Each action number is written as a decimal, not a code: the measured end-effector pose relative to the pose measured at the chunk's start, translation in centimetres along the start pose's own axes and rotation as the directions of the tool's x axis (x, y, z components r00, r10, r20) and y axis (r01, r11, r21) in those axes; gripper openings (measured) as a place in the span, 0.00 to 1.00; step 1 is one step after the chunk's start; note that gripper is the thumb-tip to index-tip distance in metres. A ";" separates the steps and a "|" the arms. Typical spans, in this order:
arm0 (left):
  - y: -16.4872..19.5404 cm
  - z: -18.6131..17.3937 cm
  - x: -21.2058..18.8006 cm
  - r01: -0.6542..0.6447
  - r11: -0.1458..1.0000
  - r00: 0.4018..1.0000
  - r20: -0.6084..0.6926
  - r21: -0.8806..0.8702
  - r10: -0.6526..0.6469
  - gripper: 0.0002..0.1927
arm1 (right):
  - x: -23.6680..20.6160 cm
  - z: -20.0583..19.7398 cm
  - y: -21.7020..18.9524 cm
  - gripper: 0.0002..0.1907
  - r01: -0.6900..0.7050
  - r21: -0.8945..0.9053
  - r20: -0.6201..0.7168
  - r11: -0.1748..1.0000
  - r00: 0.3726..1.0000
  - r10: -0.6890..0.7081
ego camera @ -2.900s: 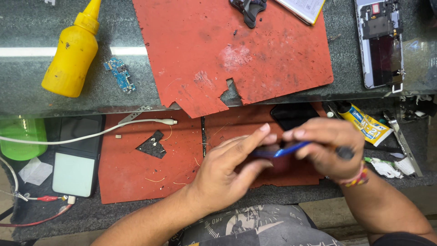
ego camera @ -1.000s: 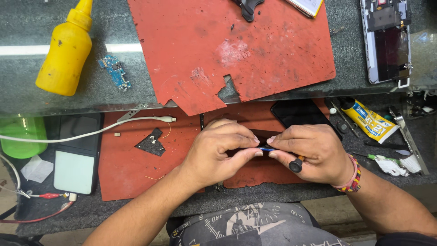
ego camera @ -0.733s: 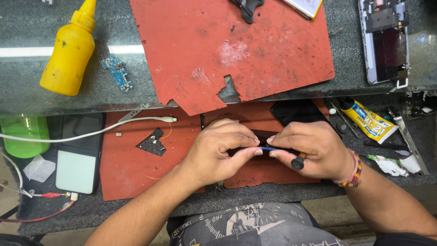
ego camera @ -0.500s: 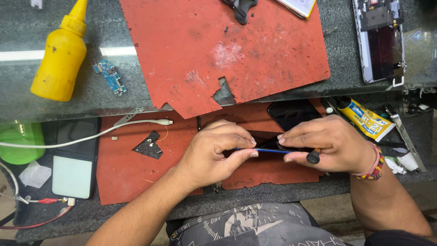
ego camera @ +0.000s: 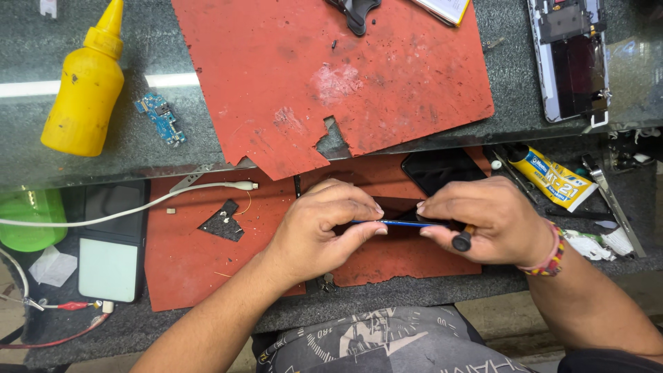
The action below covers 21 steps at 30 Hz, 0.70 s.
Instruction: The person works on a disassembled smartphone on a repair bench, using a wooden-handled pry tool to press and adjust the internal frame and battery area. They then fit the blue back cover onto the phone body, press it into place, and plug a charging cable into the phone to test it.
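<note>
Pressure is applied where a thin blue-edged phone is pinched by left hand and right hand; it could perhaps be cracked if flexed.

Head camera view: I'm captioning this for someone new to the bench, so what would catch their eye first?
Most likely the two hands at centre: the left hand and right hand pinch a thin blue-edged phone edge-on between them, above a red mat. Next, the bright yellow squeeze bottle standing upper left on the glass shelf. A larger torn red mat covers much of that shelf.
</note>
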<state>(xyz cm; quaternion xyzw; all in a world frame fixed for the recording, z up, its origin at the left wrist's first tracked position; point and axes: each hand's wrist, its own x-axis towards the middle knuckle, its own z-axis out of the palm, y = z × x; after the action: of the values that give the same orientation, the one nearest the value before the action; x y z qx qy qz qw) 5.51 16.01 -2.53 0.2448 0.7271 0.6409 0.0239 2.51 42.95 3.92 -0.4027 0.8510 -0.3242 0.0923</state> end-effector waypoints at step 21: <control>-1.9 -1.0 -1.2 -0.098 0.992 0.992 0.082 0.084 0.091 0.12 | 1.0 2.5 -2.9 0.12 0.181 -0.248 -0.086 0.952 0.974 -0.207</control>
<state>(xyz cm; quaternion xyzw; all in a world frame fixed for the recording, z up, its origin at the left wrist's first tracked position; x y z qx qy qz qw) 5.59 14.53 -4.44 0.3045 0.7408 0.5986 0.0111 4.70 39.62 3.90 -0.4740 0.8438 -0.2491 -0.0365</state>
